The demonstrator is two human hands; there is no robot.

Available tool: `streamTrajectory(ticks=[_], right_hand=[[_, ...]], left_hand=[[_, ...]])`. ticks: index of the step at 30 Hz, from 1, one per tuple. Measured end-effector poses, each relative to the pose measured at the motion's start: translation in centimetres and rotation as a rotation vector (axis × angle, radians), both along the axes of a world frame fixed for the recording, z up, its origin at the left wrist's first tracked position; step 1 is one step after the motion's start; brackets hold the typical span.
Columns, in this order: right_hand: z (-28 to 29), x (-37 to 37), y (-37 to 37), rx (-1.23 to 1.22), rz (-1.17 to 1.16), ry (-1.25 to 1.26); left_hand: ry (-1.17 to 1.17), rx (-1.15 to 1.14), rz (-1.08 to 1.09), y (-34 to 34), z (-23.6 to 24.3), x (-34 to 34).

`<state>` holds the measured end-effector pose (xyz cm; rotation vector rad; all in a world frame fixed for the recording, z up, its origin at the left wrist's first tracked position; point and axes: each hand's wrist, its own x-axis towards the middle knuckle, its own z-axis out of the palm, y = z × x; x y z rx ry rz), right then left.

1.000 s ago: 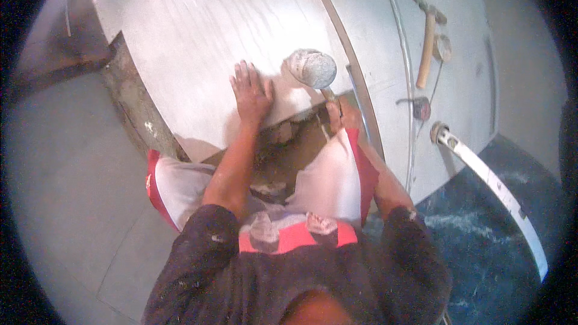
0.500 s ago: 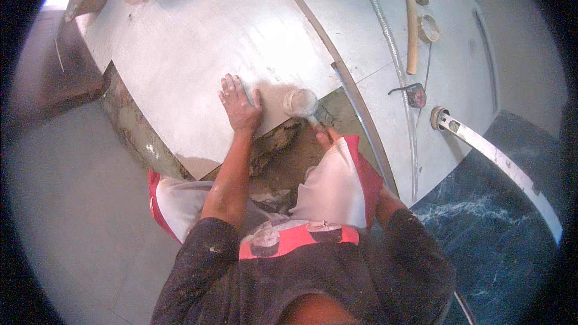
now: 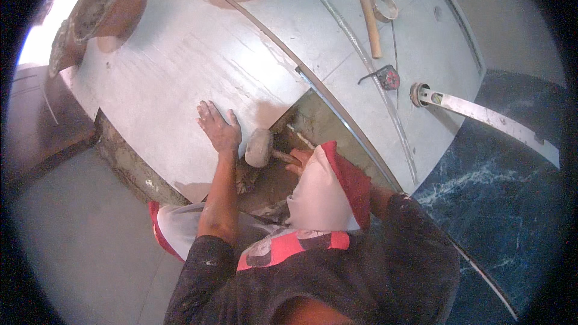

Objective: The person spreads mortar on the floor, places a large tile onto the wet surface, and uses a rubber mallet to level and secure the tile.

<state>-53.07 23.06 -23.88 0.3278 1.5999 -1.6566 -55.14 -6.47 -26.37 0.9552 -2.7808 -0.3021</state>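
Fingers of the left hand point(image 3: 218, 127) stay spread flat on the tile point(image 3: 180, 84) (steadying it) while the right hand point(image 3: 299, 160), gripping the rubber mallet point(image 3: 259, 147), has swung down from its raised position.

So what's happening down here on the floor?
A person crouches over a large pale floor tile. The left hand lies flat on the tile near its edge, and the right hand holds a rubber mallet with its head at that edge. A hammer and tape measure lie on the tiles beyond.

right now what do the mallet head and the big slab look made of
Mallet head: probably rubber, dull pale grey, rounded and dusty, held by the right hand. Slab: looks like stone or tile, smooth light grey with faint streaks, under the left hand.
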Motion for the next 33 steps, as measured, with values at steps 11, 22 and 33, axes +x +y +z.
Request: streamTrajectory(ticks=[11, 22, 33], right_hand=[[5.3, -6.9, -5.1, 0.548, 0.783, 0.457], [8.9, -19.4, -16.2, 0.457, 0.574, 0.822], [6.8, -27.3, -27.1, 0.575, 0.507, 1.090]], left_hand=[[0.027, 0.068, 0.007, -2.6, -1.5, 1.1], [0.005, 0.111, 0.088, -3.1, -0.3, -0.8], [0.045, 0.160, 0.097, -3.2, 0.1, -1.0]])
